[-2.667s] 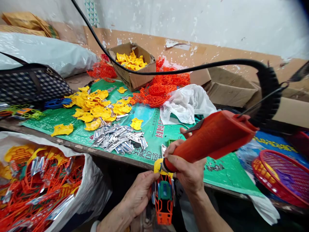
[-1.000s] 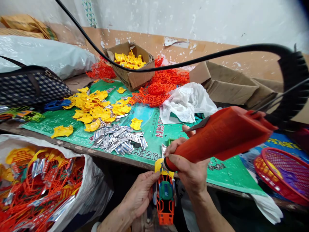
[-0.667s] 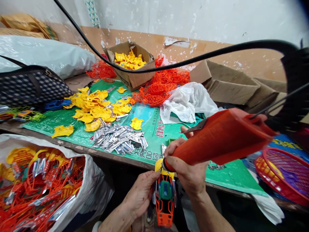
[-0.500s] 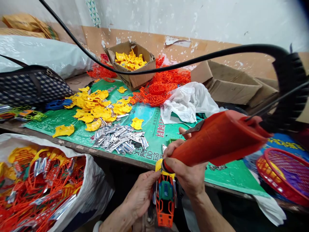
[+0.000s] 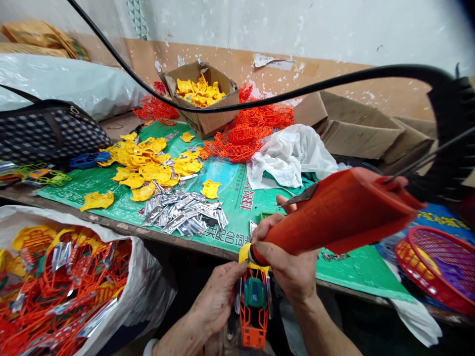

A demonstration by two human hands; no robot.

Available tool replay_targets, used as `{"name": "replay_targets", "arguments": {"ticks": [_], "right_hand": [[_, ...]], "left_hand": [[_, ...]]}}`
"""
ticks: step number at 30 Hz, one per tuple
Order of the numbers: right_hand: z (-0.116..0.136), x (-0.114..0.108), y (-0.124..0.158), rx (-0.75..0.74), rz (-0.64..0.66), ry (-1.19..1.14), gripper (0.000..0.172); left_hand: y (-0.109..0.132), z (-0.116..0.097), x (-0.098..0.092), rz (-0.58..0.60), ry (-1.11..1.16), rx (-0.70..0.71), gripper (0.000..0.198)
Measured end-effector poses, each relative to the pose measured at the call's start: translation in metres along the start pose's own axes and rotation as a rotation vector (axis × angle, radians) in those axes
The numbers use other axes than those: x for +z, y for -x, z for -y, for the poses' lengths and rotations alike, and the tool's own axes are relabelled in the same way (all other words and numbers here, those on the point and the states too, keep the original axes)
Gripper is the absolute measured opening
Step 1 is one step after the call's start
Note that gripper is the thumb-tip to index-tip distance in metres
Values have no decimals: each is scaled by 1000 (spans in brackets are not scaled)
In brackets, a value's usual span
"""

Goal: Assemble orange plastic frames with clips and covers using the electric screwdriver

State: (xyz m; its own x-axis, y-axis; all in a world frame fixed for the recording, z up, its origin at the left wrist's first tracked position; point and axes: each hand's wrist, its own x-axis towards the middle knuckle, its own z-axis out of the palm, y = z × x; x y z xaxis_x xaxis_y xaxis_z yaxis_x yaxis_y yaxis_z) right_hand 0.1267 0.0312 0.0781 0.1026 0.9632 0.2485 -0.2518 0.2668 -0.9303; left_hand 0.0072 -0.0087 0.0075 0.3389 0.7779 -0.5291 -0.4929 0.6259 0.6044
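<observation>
My right hand (image 5: 291,264) is wrapped round an orange-red electric screwdriver (image 5: 326,217), tilted up to the right with a black cord at its rear. Its nose presses on the yellow end of a toy car frame (image 5: 254,316), which also has orange lattice, a green block and silver side strips. My left hand (image 5: 218,299) grips that frame from its left side, thumb near the screwdriver's nose. The driver's bit and the contact point are hidden. Just beyond lie silver strips (image 5: 183,212) and yellow plastic parts (image 5: 148,158).
At lower left, a white sack (image 5: 152,282) holds assembled frames. A carton (image 5: 208,121) of yellow parts stands at the back beside orange lattice pieces (image 5: 256,128). White plastic bag (image 5: 293,153) and red basket (image 5: 441,267) lie rightward. The black cord (image 5: 260,103) arcs across the view.
The rear of the screwdriver and its cord have shifted slightly to the right. Both hands and the toy car frame stay nearly where they were.
</observation>
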Motion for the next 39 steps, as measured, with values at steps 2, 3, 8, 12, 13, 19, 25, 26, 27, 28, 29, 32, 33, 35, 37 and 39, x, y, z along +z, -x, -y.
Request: {"name": "replay_targets", "arguments": {"ticks": [2,3,8,12,13,19,25,26,27,28,29,32,33,35,37,39], "right_hand": [[0,0,1,7,3,4,13],[-1,-1,1,5,11,15,11],[-8,-4,1,-33,15,47,8],[-12,-6,0,-36,12,66,8],[-12,-7,0,-35,11,68,8],[-12,-7,1,-30,18,36,12],[-9,-6,2,1,46,-42,18],[-8,-7,2,1,43,-40,18],[-8,-7,3,-4,39,-37,19],[-8,-7,3,-11,37,-35,19],[-8,-7,3,-16,36,-34,19],[-9,-8,3,-22,38,-41,21],[-9,-8,3,-18,38,-42,21],[-10,-9,3,-8,40,-39,21],[-10,-9,3,1,41,-30,20],[-10,-9,3,2,38,-18,18]], "left_hand": [[1,-1,0,5,18,-9,31],[1,-1,0,6,27,-13,31],[1,-2,1,-10,45,-13,27],[-1,-2,0,5,59,-19,26],[-1,-2,0,6,54,-19,27],[0,-2,0,3,41,-6,28],[2,-3,1,-13,46,-7,27],[2,-3,1,-14,45,-5,28],[2,-2,1,-14,46,-3,29],[1,-2,0,-12,47,-1,30],[1,-2,0,-12,46,-1,30],[0,-2,0,-12,36,-13,32],[0,-2,0,-12,33,-18,32],[0,-2,0,-7,34,-22,33],[1,-2,0,-4,40,-14,33],[1,-2,1,-1,48,-4,31]]}}
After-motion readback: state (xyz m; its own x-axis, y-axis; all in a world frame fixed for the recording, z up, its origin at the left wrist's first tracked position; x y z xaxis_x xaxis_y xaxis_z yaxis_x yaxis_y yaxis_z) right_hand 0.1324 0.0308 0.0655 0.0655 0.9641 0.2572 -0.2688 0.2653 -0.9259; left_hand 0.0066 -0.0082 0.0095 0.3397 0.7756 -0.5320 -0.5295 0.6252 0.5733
